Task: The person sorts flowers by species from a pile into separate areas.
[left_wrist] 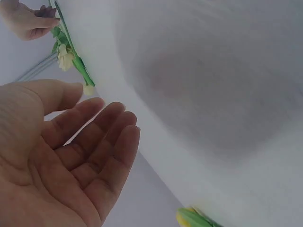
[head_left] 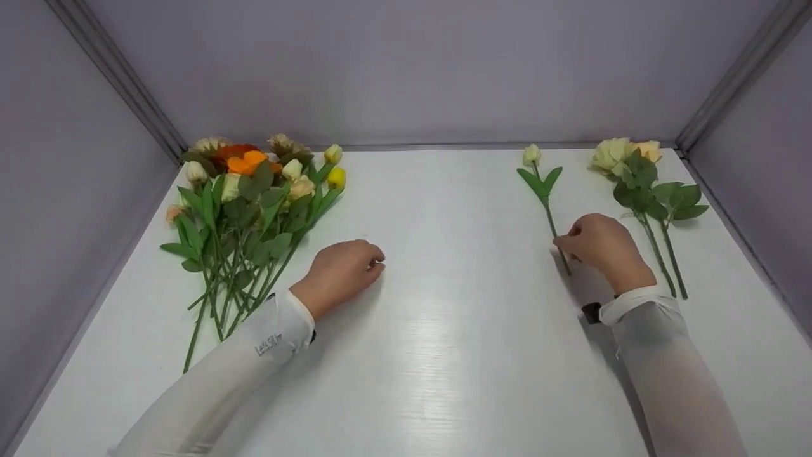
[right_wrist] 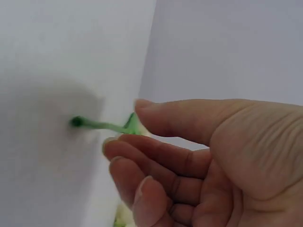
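Over the middle-left of the white table (head_left: 444, 355) my left hand (head_left: 342, 276) hovers with fingers loosely bent. Its palm and fingers hold nothing in the left wrist view. On the right, my right hand (head_left: 599, 247) pinches the lower stem of a pale yellow tulip (head_left: 532, 154) between thumb and fingers. The tulip's bloom points to the back wall, and two green leaves (head_left: 541, 184) spread from its stem. In the right wrist view, the stem (right_wrist: 102, 126) runs between thumb and index fingertips, its cut end close to the tabletop.
A heap of mixed flowers (head_left: 244, 190), with orange, cream and yellow blooms, lies at the left, stems toward the front. Right of my right hand lie a pale green rose (head_left: 611, 156) and a peach rose (head_left: 649, 151). Grey walls (head_left: 419, 70) enclose the table.
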`<state>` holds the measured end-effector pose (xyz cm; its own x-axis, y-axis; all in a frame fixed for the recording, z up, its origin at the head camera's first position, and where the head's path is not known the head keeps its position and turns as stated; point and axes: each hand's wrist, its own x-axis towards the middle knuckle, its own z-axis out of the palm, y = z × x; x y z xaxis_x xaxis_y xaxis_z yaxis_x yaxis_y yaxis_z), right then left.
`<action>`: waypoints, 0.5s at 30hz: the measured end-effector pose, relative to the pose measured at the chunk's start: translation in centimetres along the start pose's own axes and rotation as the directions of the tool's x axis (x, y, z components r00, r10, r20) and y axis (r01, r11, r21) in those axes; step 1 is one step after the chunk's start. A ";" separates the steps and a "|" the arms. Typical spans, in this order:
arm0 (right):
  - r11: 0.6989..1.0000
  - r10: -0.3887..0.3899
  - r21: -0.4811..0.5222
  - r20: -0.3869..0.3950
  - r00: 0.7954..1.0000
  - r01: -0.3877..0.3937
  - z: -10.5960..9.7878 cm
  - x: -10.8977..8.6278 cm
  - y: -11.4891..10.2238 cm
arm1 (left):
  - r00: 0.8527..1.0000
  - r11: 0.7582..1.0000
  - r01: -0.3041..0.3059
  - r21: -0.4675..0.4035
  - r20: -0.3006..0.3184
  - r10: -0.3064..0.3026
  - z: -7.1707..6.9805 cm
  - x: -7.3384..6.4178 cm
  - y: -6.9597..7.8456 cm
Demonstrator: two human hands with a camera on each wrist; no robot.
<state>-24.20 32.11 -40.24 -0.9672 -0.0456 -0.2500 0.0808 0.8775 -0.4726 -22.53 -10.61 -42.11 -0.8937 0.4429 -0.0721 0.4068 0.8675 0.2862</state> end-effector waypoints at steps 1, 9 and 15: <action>1.000 -0.015 0.009 -0.025 1.000 0.015 -0.1 -0.3 -0.4 | 1.000 0.999 0.030 0.009 -0.008 -0.030 -0.2 0.0 -0.7; 0.958 -0.260 0.073 -0.181 0.949 0.276 1.0 -3.8 -6.5 | 0.967 0.971 0.237 0.045 -0.104 -0.231 -1.7 -0.7 -7.5; 0.896 -0.438 0.017 -0.129 0.890 0.444 3.7 -5.3 -11.0 | 0.946 0.949 0.311 0.058 -0.112 -0.303 -2.2 -0.7 -9.4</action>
<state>-19.10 20.89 -36.85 -0.9268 -0.3637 0.0934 -0.3526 0.7577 -0.5491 -26.15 -19.55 -42.63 -0.9902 0.1307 -0.0485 0.1191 0.9739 0.1932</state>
